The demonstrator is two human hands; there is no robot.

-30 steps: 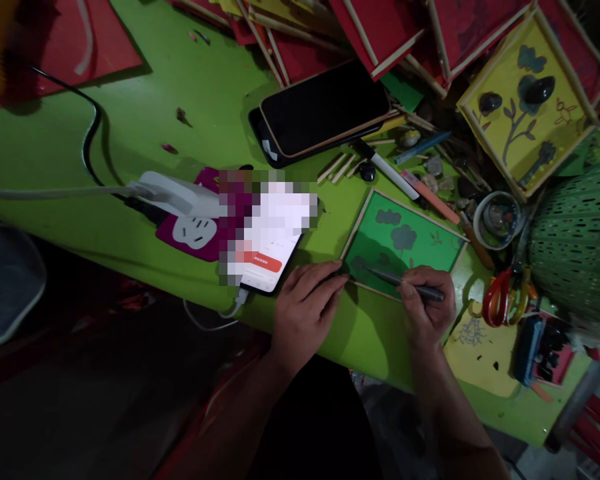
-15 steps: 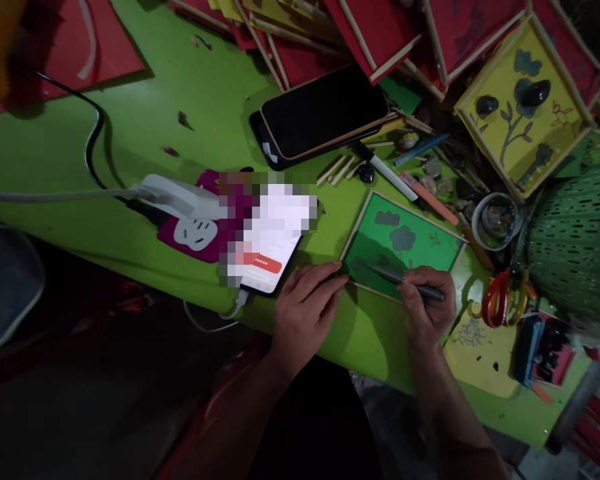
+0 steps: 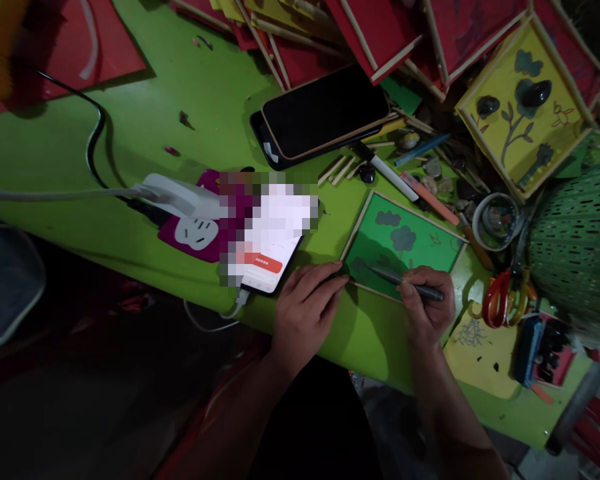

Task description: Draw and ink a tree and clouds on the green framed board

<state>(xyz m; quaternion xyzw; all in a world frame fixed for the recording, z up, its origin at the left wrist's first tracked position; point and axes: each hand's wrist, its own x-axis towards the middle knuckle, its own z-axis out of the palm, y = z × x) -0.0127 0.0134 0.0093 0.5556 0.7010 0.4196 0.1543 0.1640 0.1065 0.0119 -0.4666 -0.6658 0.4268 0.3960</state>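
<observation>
A green picture card point(image 3: 430, 247) with a thin wooden frame lies on the table, bearing dark cloud, flower and plant shapes. My right hand point(image 3: 427, 303) grips a dark grey pen point(image 3: 393, 275), its tip on the shape at the card's lower left. At the card's left corner, the fingertips of my left hand point(image 3: 305, 307) touch the frame; its fingers are stretched out and the thumb is hidden. Just left of that hand lies a lit phone point(image 3: 263, 280) with a charging cable, its screen partly blurred out.
Around the card are two dark phones point(image 3: 325, 113), a white marker point(image 3: 393, 177), scissors point(image 3: 497, 300), a tape roll point(image 3: 497, 220) and a green basket point(image 3: 575, 247). Framed cards point(image 3: 525, 113) pile up at the back. A purple power strip point(image 3: 200, 243) stands left on the green table point(image 3: 145, 133).
</observation>
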